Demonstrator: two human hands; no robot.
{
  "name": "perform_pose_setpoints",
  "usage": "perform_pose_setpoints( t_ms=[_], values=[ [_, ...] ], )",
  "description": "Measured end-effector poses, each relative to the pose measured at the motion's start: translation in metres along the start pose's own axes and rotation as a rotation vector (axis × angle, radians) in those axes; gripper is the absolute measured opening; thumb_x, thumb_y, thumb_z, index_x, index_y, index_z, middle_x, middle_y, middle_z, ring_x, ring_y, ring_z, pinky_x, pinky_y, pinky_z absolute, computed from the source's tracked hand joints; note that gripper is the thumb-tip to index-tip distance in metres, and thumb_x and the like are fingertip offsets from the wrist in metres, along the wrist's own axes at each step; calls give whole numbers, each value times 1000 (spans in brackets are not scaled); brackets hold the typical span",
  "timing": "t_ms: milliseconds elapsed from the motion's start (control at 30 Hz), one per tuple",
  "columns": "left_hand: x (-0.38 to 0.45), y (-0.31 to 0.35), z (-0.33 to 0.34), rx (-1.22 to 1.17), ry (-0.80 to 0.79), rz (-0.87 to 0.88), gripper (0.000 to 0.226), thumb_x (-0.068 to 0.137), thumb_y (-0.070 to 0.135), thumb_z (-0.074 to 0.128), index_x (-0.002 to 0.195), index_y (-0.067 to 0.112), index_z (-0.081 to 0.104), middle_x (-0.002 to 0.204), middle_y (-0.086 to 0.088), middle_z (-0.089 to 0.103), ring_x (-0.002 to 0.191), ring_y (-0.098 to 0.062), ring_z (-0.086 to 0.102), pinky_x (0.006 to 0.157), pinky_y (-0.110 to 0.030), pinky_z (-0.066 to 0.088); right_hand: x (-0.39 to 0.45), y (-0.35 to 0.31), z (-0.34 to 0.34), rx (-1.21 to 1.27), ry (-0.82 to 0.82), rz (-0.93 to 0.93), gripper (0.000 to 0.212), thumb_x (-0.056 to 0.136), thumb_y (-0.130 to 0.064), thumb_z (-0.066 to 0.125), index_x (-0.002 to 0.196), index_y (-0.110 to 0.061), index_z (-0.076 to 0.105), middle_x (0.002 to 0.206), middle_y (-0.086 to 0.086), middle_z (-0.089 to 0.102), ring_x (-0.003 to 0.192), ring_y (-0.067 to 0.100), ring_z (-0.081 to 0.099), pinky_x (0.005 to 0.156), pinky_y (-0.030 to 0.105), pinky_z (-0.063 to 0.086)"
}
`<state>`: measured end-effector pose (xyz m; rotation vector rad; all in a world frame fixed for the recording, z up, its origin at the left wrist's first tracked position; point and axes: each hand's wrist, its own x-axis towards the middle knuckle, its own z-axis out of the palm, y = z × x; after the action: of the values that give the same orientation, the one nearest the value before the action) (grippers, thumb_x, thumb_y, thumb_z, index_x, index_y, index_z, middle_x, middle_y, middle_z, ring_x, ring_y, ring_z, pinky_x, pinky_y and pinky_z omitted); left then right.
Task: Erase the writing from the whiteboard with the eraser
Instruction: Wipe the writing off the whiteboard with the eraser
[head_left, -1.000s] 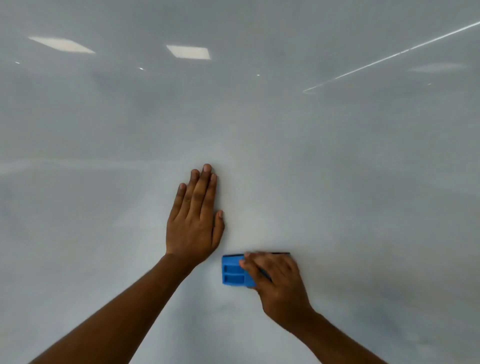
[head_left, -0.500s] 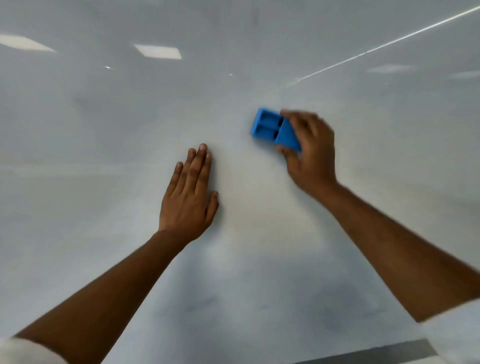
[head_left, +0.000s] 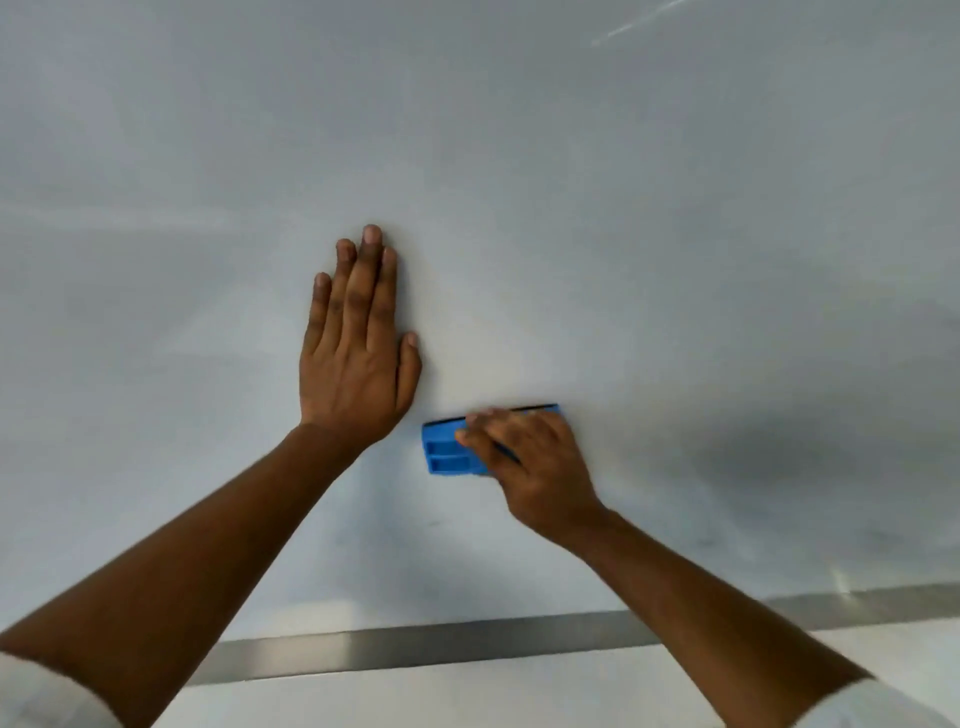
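Observation:
The whiteboard (head_left: 649, 218) fills nearly the whole view, pale grey and glossy, with no writing that I can make out. My left hand (head_left: 358, 358) lies flat on it near the middle, fingers together and pointing up, holding nothing. Just to its lower right, my right hand (head_left: 535, 462) grips the blue eraser (head_left: 447, 452) and presses it against the board. The hand covers the eraser's right half; its black pad edge shows along the top.
A metal frame strip (head_left: 441, 644) runs along the board's bottom edge, with a pale surface (head_left: 519, 696) below it. A faint dark smudge or shadow (head_left: 769, 457) lies to the right of the eraser. White sleeve cuffs show at both lower corners.
My right hand swept the eraser up to the upper right of the left hand, then back down to its lower right. The view has tilted down, bringing the bottom frame strip into sight.

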<state>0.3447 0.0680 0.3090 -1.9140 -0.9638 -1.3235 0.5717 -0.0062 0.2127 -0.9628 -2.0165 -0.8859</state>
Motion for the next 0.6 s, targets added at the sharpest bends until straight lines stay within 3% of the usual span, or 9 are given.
perform_pose_setpoints(
  t_ms=[133,200,300,433,600],
  values=[
    [-26,35,9,-15,-94,39,82,104,24,51,171,1,10,180,-16,7,168,-21,-10,137,-39,-2,-84,-26,19,119,-279,-59,40,105,-7,47,142,-18,58,140,-1,60,130,20,54,104,38,43],
    [-21,54,15,-21,-110,98,84,104,27,47,172,5,4,181,-7,-5,168,-21,-9,137,-38,-4,-87,-17,6,192,-342,-21,46,99,-11,57,145,-19,53,139,-1,56,129,20,51,109,37,38],
    [2,110,40,-87,-131,198,81,107,33,42,173,8,3,182,-6,-3,169,-23,-2,137,-39,-2,-112,29,-46,226,-266,256,63,90,-19,70,148,-19,45,142,-1,50,129,23,48,117,38,32],
    [17,167,67,-118,-135,185,77,109,36,39,173,5,9,182,-9,3,169,-25,0,137,-42,-1,-151,107,-120,190,-36,640,63,87,-8,71,145,-16,49,143,1,53,136,23,48,128,48,18],
    [37,253,101,-159,-132,348,72,112,32,41,173,6,14,182,-7,8,169,-20,2,137,-40,2,-208,228,-216,-41,192,919,61,86,6,69,143,-10,52,147,7,54,145,24,43,123,63,23]
  ],
)
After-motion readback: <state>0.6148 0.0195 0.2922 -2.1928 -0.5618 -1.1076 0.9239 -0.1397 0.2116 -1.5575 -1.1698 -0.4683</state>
